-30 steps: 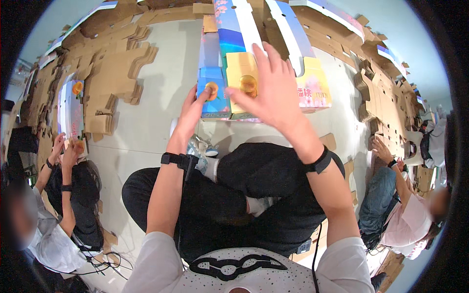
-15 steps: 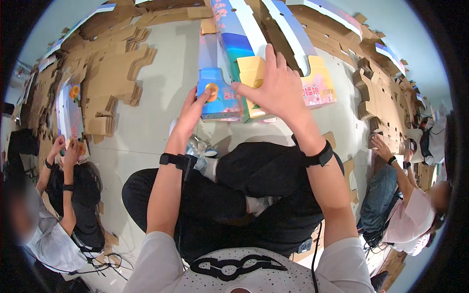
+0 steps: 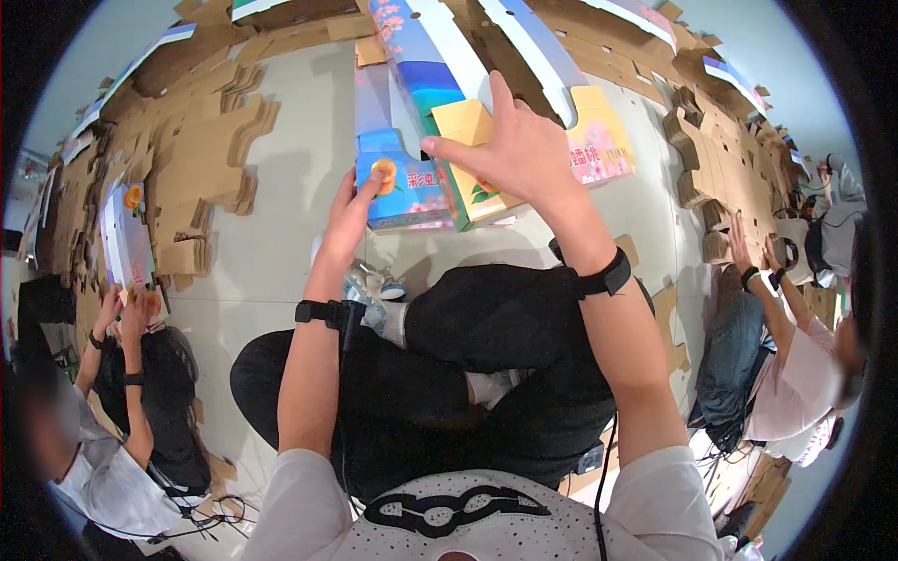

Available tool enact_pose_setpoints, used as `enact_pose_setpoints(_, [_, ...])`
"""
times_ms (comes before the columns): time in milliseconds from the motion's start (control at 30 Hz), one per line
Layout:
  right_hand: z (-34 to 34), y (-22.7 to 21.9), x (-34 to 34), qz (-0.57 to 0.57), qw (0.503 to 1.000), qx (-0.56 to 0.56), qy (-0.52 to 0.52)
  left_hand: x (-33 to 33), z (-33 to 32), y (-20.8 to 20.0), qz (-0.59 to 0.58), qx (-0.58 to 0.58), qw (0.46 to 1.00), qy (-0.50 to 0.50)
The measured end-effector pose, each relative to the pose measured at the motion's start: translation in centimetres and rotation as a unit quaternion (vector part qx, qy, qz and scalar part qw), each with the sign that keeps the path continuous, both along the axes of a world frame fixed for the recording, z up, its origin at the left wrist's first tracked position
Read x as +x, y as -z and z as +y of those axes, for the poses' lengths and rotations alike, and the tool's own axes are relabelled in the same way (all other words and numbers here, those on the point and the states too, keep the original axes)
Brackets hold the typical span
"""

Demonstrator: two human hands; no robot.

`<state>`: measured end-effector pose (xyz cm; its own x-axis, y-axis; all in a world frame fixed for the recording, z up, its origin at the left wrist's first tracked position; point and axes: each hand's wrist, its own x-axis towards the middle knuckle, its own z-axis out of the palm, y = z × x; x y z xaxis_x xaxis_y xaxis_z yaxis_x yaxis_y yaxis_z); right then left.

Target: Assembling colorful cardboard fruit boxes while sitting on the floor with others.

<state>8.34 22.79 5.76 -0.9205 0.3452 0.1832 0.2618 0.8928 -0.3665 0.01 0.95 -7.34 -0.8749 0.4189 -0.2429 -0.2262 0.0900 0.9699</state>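
Blue printed cardboard sat on the floor ahead of the crossed legs, clamped at its left edge by the left hand; the right hand spread its fingers apart over the yellow flap — which, if pushed unevenly, could perhaps have creased or sprung back.

A printed blue-and-pink cardboard carton lies on the pale floor, brown showing between its white strips. Its near end has a blue, fruit-printed panel left of yellow flaps.
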Motion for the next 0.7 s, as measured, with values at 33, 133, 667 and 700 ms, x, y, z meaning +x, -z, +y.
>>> enact_pose_setpoints(33, [-0.1, 0.0, -0.1, 0.001, 1.000, 0.000, 0.001, -0.2, -0.1, 0.4, 0.001, 0.000, 1.000, 0.001])
enact_pose_setpoints(133, [0.0, 0.1, -0.1, 0.021, 0.999, -0.043, 0.003, -0.3, -0.1, 0.6, -0.004, -0.006, 1.000, 0.004])
enact_pose_setpoints(667, [19.7, -0.6, 5.7, 0.002, 0.994, -0.066, 0.082, 0.2, 0.2, -0.7, 0.002, -0.025, 1.000, 0.003])
enact_pose_setpoints(700, [21.0, 0.2, 6.5, 0.005, 0.994, -0.052, 0.095, 0.2, 0.0, -0.7, 0.003, -0.025, 1.000, 0.000])
